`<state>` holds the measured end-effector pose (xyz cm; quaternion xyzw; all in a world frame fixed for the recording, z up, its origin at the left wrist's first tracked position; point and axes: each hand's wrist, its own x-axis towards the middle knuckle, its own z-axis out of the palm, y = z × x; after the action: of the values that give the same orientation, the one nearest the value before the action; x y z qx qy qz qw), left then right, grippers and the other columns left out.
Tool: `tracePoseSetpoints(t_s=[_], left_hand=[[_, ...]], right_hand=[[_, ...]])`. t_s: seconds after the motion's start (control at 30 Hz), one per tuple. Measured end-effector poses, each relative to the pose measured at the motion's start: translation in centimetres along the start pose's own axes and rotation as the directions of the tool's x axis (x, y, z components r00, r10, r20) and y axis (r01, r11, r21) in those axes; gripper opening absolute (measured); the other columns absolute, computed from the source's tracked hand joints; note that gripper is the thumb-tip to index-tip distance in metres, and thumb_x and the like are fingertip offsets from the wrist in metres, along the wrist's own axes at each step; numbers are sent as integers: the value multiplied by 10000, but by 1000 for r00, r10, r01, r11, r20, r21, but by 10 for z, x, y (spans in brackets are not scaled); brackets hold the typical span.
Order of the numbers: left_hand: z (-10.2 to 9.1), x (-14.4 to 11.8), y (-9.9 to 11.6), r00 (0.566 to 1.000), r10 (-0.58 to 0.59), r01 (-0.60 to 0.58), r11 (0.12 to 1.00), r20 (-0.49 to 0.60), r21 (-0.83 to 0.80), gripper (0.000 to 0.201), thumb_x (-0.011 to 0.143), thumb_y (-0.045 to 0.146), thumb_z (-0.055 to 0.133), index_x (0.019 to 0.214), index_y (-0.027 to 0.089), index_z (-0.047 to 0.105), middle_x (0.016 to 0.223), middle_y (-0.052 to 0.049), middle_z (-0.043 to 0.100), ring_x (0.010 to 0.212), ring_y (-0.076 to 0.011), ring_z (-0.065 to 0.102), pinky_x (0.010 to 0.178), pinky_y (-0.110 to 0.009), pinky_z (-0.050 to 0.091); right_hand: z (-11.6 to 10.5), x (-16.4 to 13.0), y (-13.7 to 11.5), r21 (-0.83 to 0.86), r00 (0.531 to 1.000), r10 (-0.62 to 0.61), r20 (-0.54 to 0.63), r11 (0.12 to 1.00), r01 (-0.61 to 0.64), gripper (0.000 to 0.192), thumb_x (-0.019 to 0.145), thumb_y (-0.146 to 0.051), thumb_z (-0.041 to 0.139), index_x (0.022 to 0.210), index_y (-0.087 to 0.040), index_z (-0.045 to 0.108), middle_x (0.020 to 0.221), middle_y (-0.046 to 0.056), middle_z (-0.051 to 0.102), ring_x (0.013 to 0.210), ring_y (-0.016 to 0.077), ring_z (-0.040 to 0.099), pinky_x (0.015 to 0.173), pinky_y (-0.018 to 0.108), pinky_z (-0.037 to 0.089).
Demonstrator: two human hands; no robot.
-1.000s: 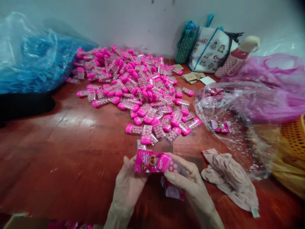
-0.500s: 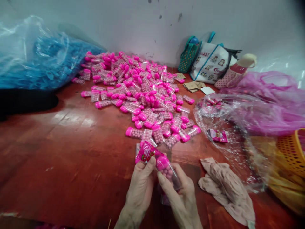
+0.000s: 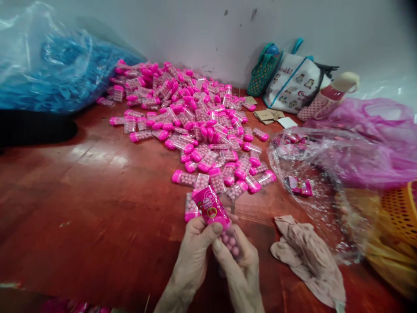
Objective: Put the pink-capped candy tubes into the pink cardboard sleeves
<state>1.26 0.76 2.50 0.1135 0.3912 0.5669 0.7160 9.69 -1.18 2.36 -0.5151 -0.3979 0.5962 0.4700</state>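
My left hand [image 3: 193, 252] pinches a shiny pink printed wrapper [image 3: 211, 205] between thumb and fingers. Held in my right hand [image 3: 239, 261] is a small clear candy container [image 3: 230, 241] filled with pink balls. The wrapper's lower end covers the container's capped end; whether it goes around the cap or only lies in front, I cannot tell. Both thumbs are close together there. Just beyond my hands, a loose container [image 3: 191, 206] lies on the reddish surface, partly behind the wrapper. A big heap of similar pink-capped containers [image 3: 195, 126] spreads back toward the wall.
On the left bulges a clear bag of blue pieces [image 3: 65, 74]. To the right lie a pinkish cloth [image 3: 309, 258], clear plastic [image 3: 322, 208] with a pink packet [image 3: 300, 185], purple plastic [image 3: 374, 139] and a yellow basket [image 3: 399, 208]. A white bag [image 3: 289, 82] leans against the wall.
The wrapper has swung upright and now covers the container's pink cap, which showed bare beside it before. My hands have drawn closer together. The view has shifted slightly.
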Motion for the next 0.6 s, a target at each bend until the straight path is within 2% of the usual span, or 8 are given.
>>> tracePoseSetpoints(t_s=[0.1,0.2,0.3,0.37,0.47,0.6], left_hand=[[-1,-2,2,999,-28,29,999,-25,40,185,678,262,737,815,139,754,763,-88,727,646,-193,662,644,-300,524],[-6,-2,10,997,5,-2,999,-77,41,203,672,254,743,831,128,747,761,-83,724,625,-170,643,604,-270,514],[-11,1,18,995,43,-41,999,-84,28,205,724,255,701,871,117,734,758,-77,717,510,-115,577,463,-219,456],[-11,2,20,998,31,-30,999,-58,11,198,764,252,663,890,112,725,729,-70,709,461,-92,535,397,-195,405],[-8,0,17,999,8,-9,1000,-43,-24,168,769,228,660,863,105,725,684,-61,697,496,-94,559,462,-195,447],[-3,-4,8,998,-35,31,997,-51,-76,173,752,237,685,882,129,722,741,-62,713,542,-113,601,533,-224,490]], right_hand=[[0,-1,4,-115,1000,-10,5,993,10,215,830,-377,590,884,-171,614,732,7,574,649,138,527,611,239,440],[-6,1,3,-158,987,59,150,987,-35,300,798,-394,636,1009,-184,596,764,0,583,682,143,542,620,231,442],[-9,1,2,-197,966,108,233,978,-62,307,863,-439,536,1043,-193,579,709,-18,552,588,119,501,546,217,412],[-7,-2,4,-232,976,79,203,972,-30,303,914,-449,435,966,-195,590,655,-21,530,525,113,467,503,219,384],[-2,-9,9,-298,994,19,110,954,15,295,907,-459,447,883,-210,603,631,-3,543,551,140,494,510,232,388],[3,-14,12,-310,999,-47,11,949,48,295,897,-468,461,954,-222,612,711,30,603,636,179,558,566,255,429]])
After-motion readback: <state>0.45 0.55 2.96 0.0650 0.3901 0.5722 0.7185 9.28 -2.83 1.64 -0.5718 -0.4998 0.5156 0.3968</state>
